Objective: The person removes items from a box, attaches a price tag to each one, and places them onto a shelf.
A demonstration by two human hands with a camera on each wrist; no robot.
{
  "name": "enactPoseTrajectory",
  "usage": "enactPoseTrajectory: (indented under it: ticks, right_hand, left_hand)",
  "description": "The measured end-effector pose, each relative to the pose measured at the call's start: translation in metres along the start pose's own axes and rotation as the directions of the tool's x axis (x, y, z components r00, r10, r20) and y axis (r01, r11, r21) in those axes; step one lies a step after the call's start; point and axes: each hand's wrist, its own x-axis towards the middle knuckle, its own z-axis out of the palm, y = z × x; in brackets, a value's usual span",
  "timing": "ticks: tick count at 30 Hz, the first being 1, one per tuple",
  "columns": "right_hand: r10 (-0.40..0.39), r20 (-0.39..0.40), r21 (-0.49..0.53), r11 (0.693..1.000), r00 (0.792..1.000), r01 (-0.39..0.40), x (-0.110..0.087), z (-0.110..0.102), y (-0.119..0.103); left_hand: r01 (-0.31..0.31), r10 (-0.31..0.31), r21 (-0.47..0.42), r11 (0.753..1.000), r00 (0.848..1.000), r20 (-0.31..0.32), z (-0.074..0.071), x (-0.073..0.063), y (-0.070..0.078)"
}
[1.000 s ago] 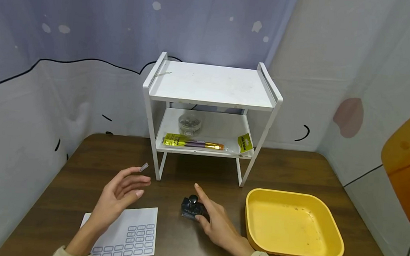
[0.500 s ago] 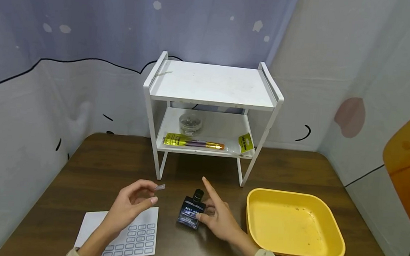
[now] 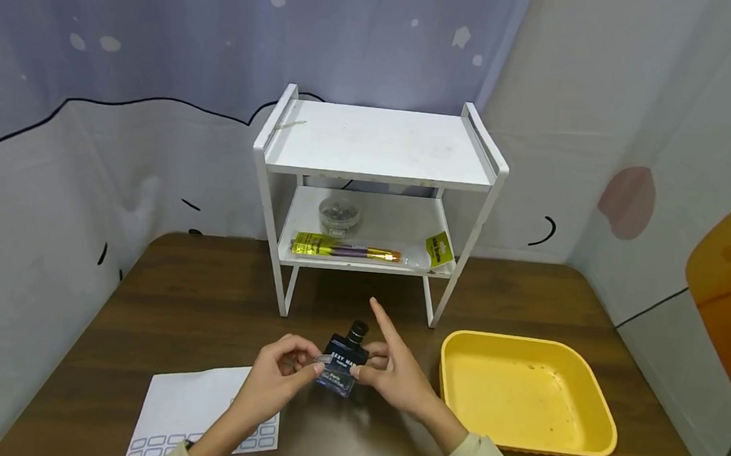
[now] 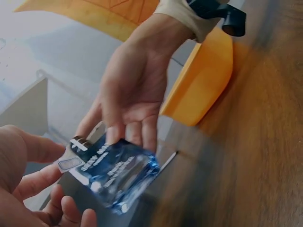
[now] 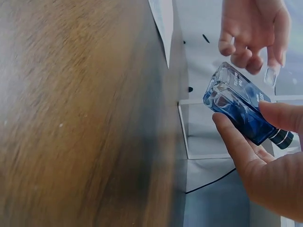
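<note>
A dark blue glass perfume bottle (image 3: 340, 366) with a black cap is tilted above the table. My right hand (image 3: 400, 377) grips it between the thumb and lower fingers, with the index finger stretched out. A small sticker label (image 4: 70, 164) with a printed frame sits at the fingertips of my left hand (image 3: 276, 377), which pinches it. In the head view that label lies right at the bottle's left side; whether it touches the glass I cannot tell. Under my left forearm is the white label sheet (image 3: 187, 400) with rows of framed stickers, partly hidden by the arm.
A white two-tier shelf (image 3: 381, 147) stands at the back of the brown table (image 3: 160, 298). Its lower tier bears a round clear container (image 3: 338, 215) and a packet of brushes (image 3: 346, 251). To the right is a yellow plastic tray (image 3: 529, 398).
My left hand has moved right and down with the label, from above the sheet to the bottle. My right hand has turned the bottle so its lettered front faces up.
</note>
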Motion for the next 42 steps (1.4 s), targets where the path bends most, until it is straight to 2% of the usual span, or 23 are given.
enactPoseTrajectory:
  ticks: [4,10,20,27,31,37,42]
  right_hand:
    - [-0.003,0.012,0.014,1.0,1.0,0.003,0.001,0.001,-0.003]
    - [-0.014,0.014,0.038,0.999,1.0,0.013,0.002,0.002,-0.005]
    - [-0.024,0.028,0.042,0.999,0.999,0.022,0.003,0.005,-0.006]
    - [-0.038,0.037,0.045,0.998,0.999,0.036,0.003,0.003,-0.007]
    - [-0.055,0.054,0.049,0.997,0.997,0.052,0.003,0.002,-0.007]
    - [-0.089,0.059,0.039,0.995,0.994,0.087,0.003,0.002,-0.007]
    - [-0.134,0.052,-0.001,0.991,0.99,0.135,0.002,0.001,-0.004]
  left_hand:
    - [-0.032,0.032,0.005,0.999,0.999,-0.022,0.007,0.001,-0.001]
    - [-0.077,0.081,0.06,0.995,0.995,-0.065,0.013,0.002,0.0]
    - [-0.125,0.155,0.187,0.974,0.976,-0.152,0.023,0.003,0.0]
    - [-0.146,0.195,0.252,0.957,0.964,-0.183,0.026,0.005,-0.001]
    - [-0.176,0.234,0.27,0.947,0.952,-0.199,0.028,0.005,-0.003]
    - [-0.245,0.324,0.322,0.915,0.92,-0.22,0.031,0.005,-0.004]
    - [-0.268,0.365,0.358,0.895,0.901,-0.236,0.033,0.005,-0.006]
